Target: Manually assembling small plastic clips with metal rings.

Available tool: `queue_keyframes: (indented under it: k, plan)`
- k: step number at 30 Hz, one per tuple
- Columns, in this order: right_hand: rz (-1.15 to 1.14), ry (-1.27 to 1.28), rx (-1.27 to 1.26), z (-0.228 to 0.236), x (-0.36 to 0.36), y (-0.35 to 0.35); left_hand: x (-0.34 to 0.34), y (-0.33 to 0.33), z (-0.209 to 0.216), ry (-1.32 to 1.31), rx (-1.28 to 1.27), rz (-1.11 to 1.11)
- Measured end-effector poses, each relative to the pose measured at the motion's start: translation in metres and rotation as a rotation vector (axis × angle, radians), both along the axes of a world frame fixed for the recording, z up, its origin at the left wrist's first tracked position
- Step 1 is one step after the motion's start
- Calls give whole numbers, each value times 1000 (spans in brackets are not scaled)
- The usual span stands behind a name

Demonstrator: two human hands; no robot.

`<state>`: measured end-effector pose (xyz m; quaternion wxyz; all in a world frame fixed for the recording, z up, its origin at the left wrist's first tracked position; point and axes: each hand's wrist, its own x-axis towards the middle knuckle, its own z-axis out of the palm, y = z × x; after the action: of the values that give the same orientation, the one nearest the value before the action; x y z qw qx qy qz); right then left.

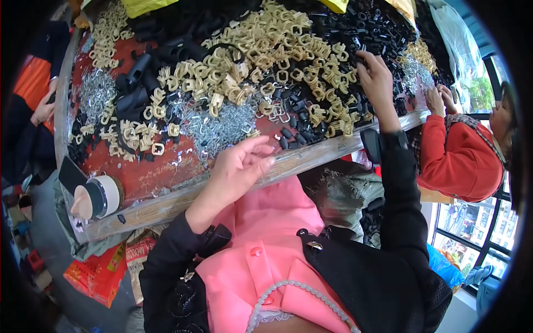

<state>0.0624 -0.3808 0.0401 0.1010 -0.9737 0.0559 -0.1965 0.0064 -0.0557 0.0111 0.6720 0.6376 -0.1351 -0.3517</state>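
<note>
I see left hand [239,165] half-curled, thumb apart, near silver metal bits [217,130]. Right hand [378,82] by black pieces [380,33]; can't tell if pinching. Yellow bag [147,5] cut off.

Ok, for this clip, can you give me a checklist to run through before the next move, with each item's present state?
1. Both hands visible: ok; left hand at the table's wooden rim, right hand over the heaps.
2. Left hand empty: cannot tell; its fingers are loosely curled.
3. Right hand's grip: cannot tell; its fingertips are too indistinct.
4. Heaps kept separate: not ok; beige buckles mingle with black pieces and silver metal pieces.
5. Right hand apart from the red-sleeved person's hands: ok.
</note>
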Motion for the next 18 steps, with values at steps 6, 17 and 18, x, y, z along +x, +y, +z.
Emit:
queue_keyframes:
  k: [6, 17, 18]
  plan:
    - [720, 248, 538, 14, -82, 126, -7, -8, 6, 570, -355, 200]
    - [702, 251, 262, -25, -56, 125, -18, 25, -1, 605, -436, 204]
    - [692, 199, 104, -33, -52, 123, -19, 24, 0, 585, -428, 200]
